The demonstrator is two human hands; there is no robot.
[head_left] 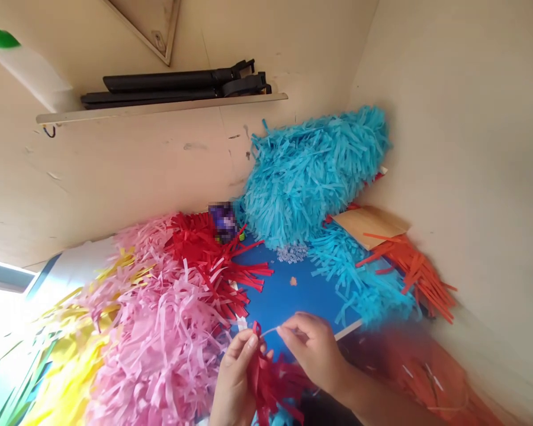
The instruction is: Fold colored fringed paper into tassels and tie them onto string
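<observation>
My left hand (237,370) is closed around the looped top of a red paper tassel (266,384), whose cut strips hang down below the fingers. To its right, my right hand (313,349) pinches the end of a thin pale strip (270,331) between thumb and forefinger. That strip runs across to the tassel's loop, beside the left thumb. Both hands are above the near edge of a blue table (270,278). The tassel's lower strips are blurred and partly out of frame.
Piles of pink (160,331), yellow (71,378) and red fringe (195,248) cover the left side. Blue fringe (311,177) is heaped at the back, near small clear pieces (292,253). Brown paper (371,226) and orange strips (426,278) lie right. A wall shelf (160,107) holds black objects.
</observation>
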